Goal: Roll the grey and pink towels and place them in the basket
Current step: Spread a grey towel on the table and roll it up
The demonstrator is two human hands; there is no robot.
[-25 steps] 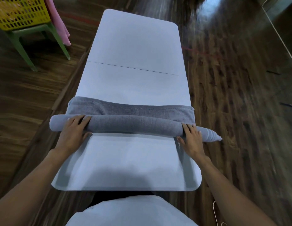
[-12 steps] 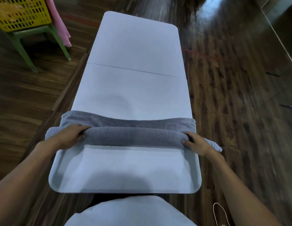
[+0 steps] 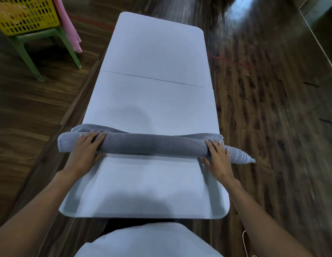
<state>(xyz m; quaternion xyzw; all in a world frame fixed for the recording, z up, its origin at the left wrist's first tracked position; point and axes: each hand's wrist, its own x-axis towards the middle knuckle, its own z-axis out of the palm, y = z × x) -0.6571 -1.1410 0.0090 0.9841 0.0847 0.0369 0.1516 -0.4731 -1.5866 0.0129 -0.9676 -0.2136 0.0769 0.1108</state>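
Grey towel (image 3: 152,145) lies rolled across white folding table (image 3: 154,101). Left hand (image 3: 85,151) and right hand (image 3: 218,160) press flat on opposite ends, fingers straight. Yellow basket (image 3: 24,13) far left, pink towel (image 3: 68,25) beside it.

White folding table (image 3: 154,101) with a seam across its middle, standing on dark wood-plank floor (image 3: 269,127), grey towel (image 3: 152,145) rolled into a long tube lying crosswise on it, both ends overhanging the table's sides
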